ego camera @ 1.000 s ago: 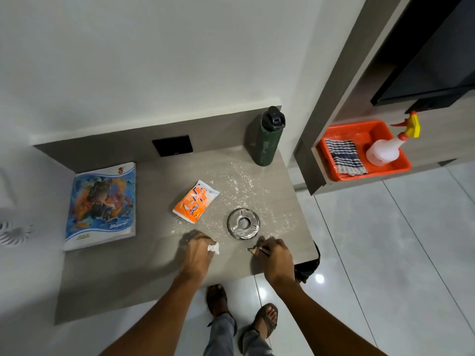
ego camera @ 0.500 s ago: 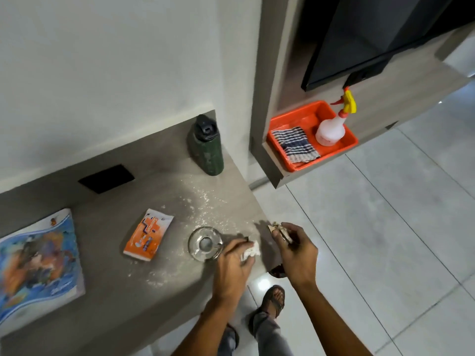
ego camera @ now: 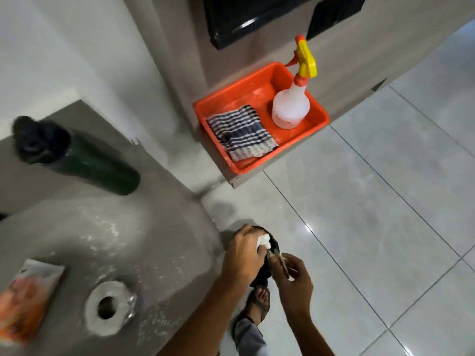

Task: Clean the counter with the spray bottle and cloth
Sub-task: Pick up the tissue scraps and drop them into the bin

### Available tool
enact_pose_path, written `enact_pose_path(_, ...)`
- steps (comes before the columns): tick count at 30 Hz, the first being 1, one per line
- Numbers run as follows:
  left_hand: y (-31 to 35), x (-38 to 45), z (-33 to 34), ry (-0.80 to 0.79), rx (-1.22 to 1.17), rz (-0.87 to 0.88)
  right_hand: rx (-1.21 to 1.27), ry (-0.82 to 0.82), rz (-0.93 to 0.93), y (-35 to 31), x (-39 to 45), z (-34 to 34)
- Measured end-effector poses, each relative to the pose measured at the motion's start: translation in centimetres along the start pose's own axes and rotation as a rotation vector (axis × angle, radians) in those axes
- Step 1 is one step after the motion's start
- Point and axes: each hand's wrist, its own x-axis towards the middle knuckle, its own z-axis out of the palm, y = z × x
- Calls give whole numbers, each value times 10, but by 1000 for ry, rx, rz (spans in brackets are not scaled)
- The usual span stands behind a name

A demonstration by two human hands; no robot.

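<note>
Dark green bottle (ego camera: 95, 164) with black cap seen near back wall. Round metal ashtray (ego camera: 109, 307) seen at front, blurred. Orange packet (ego camera: 24, 305) lies left of ashtray, apart. Orange tray (ego camera: 259, 86) set on side shelf. Black screen (ego camera: 239, 19) mounted above. Grey tiled floor (ego camera: 372, 214) at right.

Dim, motion-blurred at left, wide-angle bending, glare on the floor tiles (ego camera: 308, 228)

1. We see the spray bottle (ego camera: 290, 106) upright in the orange tray (ego camera: 253, 163), beside the striped cloth (ego camera: 241, 133).
2. Our left hand (ego camera: 244, 255) clutches white paper (ego camera: 264, 241) beyond the dusty bench (ego camera: 144, 242).
</note>
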Motion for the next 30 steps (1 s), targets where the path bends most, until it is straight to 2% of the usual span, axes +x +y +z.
enact_pose_path(4, -17, 47, 61, -186, 223, -105, -62, -46, 78, 46, 50, 29)
enact_pose_path(10, -44, 81, 114, -285, 337, -231, -141, -107, 119, 99, 95, 54)
enact_pose_path(14, -48, 86, 120, -309, 389, -254, -219, -151, 102, 113, 101, 54)
enact_pose_path(19, -40, 77, 97, -330, 293, -309, -348, -219, 49, 100, 95, 44)
enact_pose_path(25, -27, 48, 51, -232, 241, -268, -376, -297, -97, 45, 59, 29)
enact_pose_path(30, -10, 8, 5, -15, 220, -154, -410, -330, -251, -26, 17, 18)
